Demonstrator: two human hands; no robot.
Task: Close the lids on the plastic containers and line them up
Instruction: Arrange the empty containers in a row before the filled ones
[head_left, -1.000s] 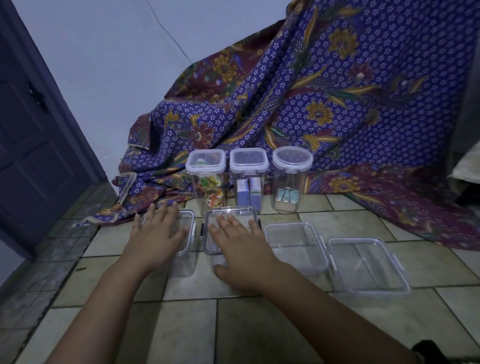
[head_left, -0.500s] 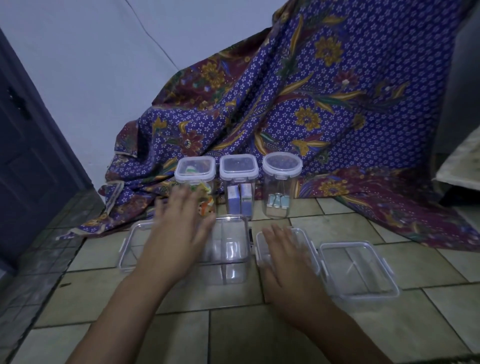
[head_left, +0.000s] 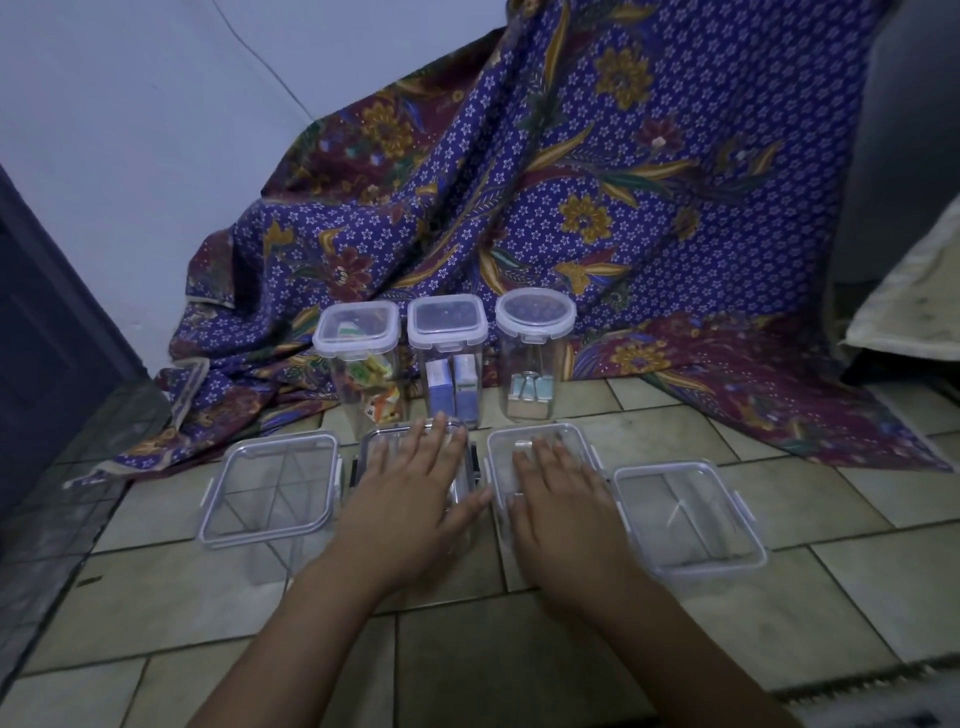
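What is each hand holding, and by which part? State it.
Nothing is gripped. The left hand lies flat, fingers spread, on the lid of the second container; the right hand lies flat on the lid of the third container.

Single head-worn wide-angle view, looking forward and steeply down from above the tiled floor (head_left: 519, 670). Close to the scene: both forearms entering from the bottom edge, left hand (head_left: 410, 499) and right hand (head_left: 561, 504) near frame centre. Facing a pale wall (head_left: 130, 104) draped with patterned cloth (head_left: 623, 208), filling the upper half. Dark door (head_left: 47, 338) bent along the left edge by lens distortion. No second view for overlap.
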